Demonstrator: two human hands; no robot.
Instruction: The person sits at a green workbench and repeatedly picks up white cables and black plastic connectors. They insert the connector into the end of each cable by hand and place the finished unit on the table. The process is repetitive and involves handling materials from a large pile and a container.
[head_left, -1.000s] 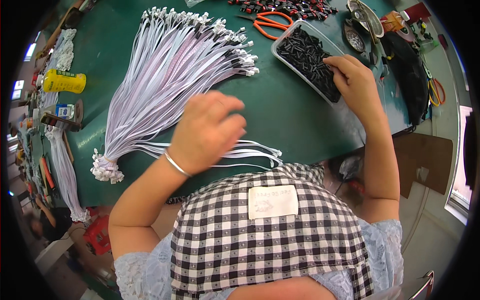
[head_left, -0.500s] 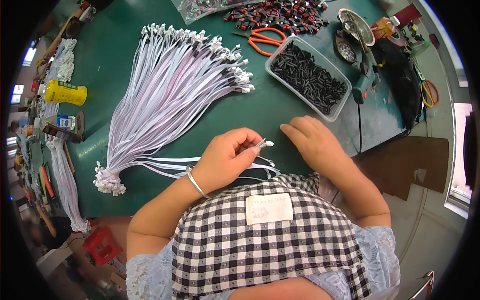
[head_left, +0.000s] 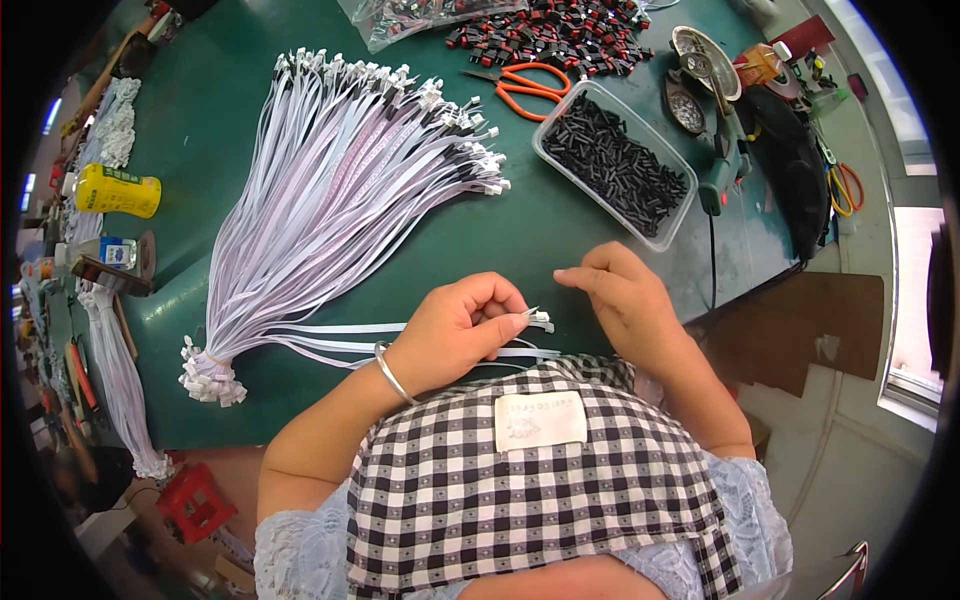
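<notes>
My left hand (head_left: 465,325), with a bangle at its wrist, pinches a flat white cable near its end. The cable's small white connector (head_left: 541,319) sticks out past the fingertips. To its right, my right hand (head_left: 622,295) hovers over the table, thumb and forefinger drawn together toward the connector but apart from it. Whatever is between those fingertips is too small to make out. A few white cables (head_left: 330,328) run from under my left hand to a large tied bundle of white and pinkish flat cables (head_left: 310,210). Connectors fan out along the bundle's far end.
Beyond my right hand stands a clear plastic box (head_left: 655,240) of short black tubes. Near it lie orange-handled scissors (head_left: 530,88), a pile of black-and-red parts (head_left: 560,35) and a green corded tool (head_left: 722,180). A yellow bottle (head_left: 118,190) stands at left.
The right hand's fingers have curled in from a more stretched pose, its fingertips slightly lower. My left hand still pinches the cable, and the whole view has shifted slightly.
</notes>
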